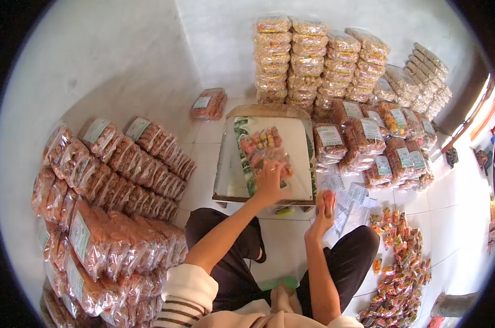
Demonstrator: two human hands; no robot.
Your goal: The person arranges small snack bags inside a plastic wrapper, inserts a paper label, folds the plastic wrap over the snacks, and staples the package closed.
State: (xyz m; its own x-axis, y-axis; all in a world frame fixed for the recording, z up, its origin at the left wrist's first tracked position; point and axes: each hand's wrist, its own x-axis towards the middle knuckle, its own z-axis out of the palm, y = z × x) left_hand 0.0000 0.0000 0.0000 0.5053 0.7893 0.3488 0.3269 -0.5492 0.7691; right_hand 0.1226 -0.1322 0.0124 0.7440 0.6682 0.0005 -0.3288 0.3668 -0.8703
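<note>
On a low wooden table (223,164) with a white top lies a clear plastic bag (291,183) holding small colourful snack packets (266,139). My left hand (272,180) rests over the near part of the packets, its fingers spread and slightly blurred. Beyond the table's right front corner, my right hand (323,217) is raised with its fingers closed around a small reddish snack packet (329,198). The packet's wrapper is too small to read. Part of what lies under my left hand is hidden.
Labelled bags of brown snacks (111,191) are stacked at my left. Tall stacks of pale snack bags (307,60) stand by the back wall, more brown bags (367,136) at right. Loose snack packets (398,268) cover the floor at my right, near paper labels (343,191).
</note>
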